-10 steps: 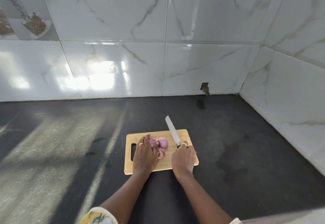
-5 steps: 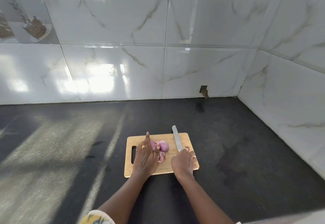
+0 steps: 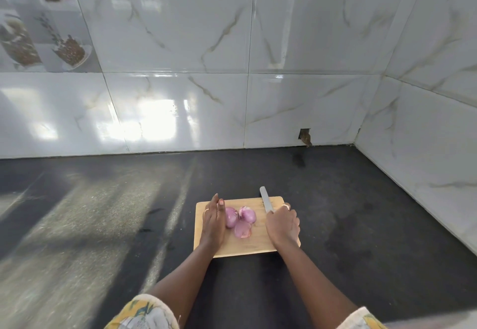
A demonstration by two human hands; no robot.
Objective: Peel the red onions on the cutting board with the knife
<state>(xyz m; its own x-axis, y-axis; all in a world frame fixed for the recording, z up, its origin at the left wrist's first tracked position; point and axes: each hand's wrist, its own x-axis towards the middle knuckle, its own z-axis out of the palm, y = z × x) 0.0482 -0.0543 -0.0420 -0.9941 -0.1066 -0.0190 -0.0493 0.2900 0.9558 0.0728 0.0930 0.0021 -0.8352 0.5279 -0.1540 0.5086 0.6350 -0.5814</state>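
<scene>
Three purple red onions (image 3: 240, 220) lie close together in the middle of a wooden cutting board (image 3: 254, 247) on the dark counter. My left hand (image 3: 213, 221) lies on the board's left part with straight fingers, its edge against the leftmost onion. On the board's right side, my right hand (image 3: 282, 225) grips the handle of a knife (image 3: 265, 199). The grey blade points away from me, past the board's far edge, just right of the onions and apart from them.
The dark counter (image 3: 103, 212) stretches far to the left and behind the board. White marble-look tiled walls (image 3: 258, 83) close the back and the right side. A small hole (image 3: 305, 136) sits low in the back wall.
My left hand has slid off the onions to their left and straightened, uncovering them. The knife blade has tipped down and lies lower, nearer the board.
</scene>
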